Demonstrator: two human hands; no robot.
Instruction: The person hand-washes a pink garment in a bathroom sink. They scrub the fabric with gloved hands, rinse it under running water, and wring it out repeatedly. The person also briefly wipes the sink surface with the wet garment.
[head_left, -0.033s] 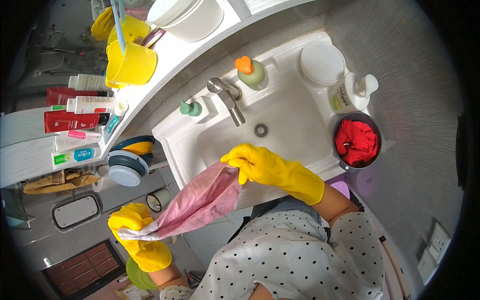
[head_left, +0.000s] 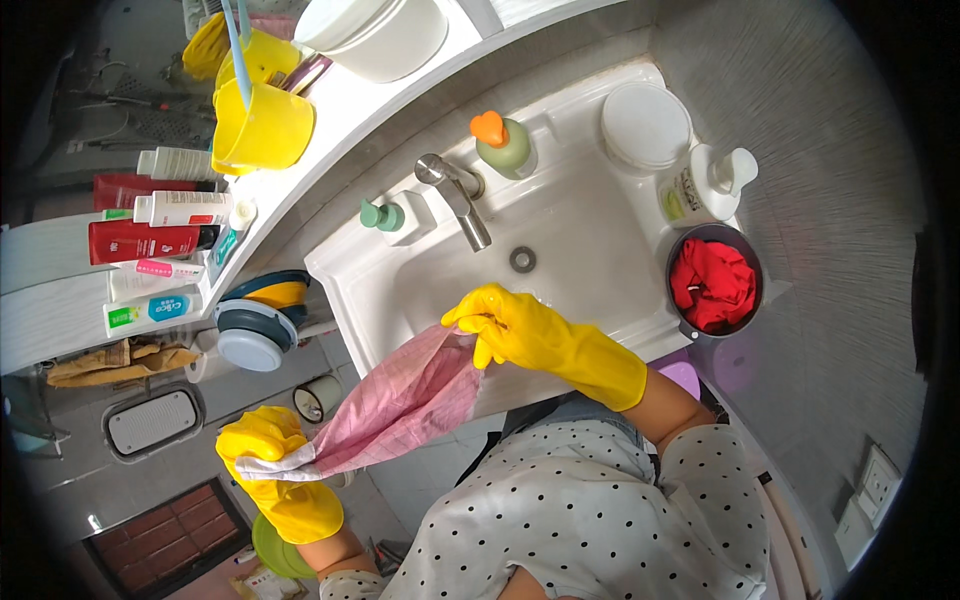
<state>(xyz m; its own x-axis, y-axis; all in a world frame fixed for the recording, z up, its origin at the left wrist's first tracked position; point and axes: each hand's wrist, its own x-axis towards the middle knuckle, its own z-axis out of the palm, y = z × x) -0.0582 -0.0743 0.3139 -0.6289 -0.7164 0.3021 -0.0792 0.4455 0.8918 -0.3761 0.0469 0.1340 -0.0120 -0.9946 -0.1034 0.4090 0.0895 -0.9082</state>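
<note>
A pink checked cloth (head_left: 405, 410) with a whitish end stretches between my two hands, in front of and left of the white sink (head_left: 570, 230). My left hand (head_left: 275, 455), in a yellow rubber glove, is closed round the pale end, low at the left beyond the sink's edge. The upper right corner is pinched by my right hand (head_left: 500, 325), also in a yellow glove, over the sink's near rim. Between the hands the cloth hangs in loose folds. My right glove hides part of the basin.
Behind the basin stand a metal faucet (head_left: 455, 200), a green-pump dispenser (head_left: 400, 218) and a green bottle with an orange top (head_left: 503, 147). At right are a white round tub (head_left: 645, 125), a white pump bottle (head_left: 700, 185) and a dark pot (head_left: 690, 322) holding red cloth (head_left: 712, 285).
</note>
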